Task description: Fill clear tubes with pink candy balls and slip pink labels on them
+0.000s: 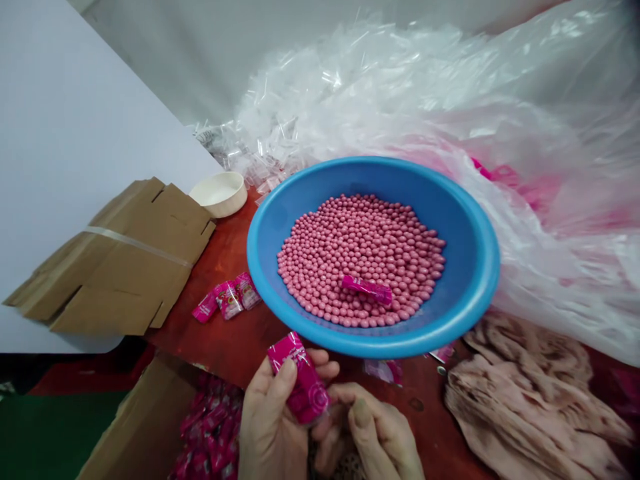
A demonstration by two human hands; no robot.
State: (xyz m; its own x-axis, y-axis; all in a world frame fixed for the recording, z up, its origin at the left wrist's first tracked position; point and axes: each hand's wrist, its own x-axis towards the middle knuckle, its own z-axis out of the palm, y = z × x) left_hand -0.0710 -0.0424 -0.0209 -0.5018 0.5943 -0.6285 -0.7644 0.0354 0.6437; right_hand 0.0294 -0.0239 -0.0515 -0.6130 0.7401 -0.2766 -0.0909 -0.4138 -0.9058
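My left hand (277, 407) holds a small shiny magenta packet (300, 380), its thumb lying on the front and the fingers behind. Close by the packet's lower end is my right hand (375, 427), with curled fingers and the thumb bent against them; whether anything is between them is hidden. Just beyond both hands stands a blue basin (480, 280) with many round pink candies (350, 247) in it. A narrow magenta packet (367, 289) rests on top of the candies.
Left of the basin lie several magenta packets (227, 297), a cream bowl (220, 193) and flattened cardboard boxes (125, 260). Below is an open carton (145, 420) of magenta packets (213, 427). Clear plastic bags (400, 87) pile up behind; a brownish cloth (530, 407) lies right.
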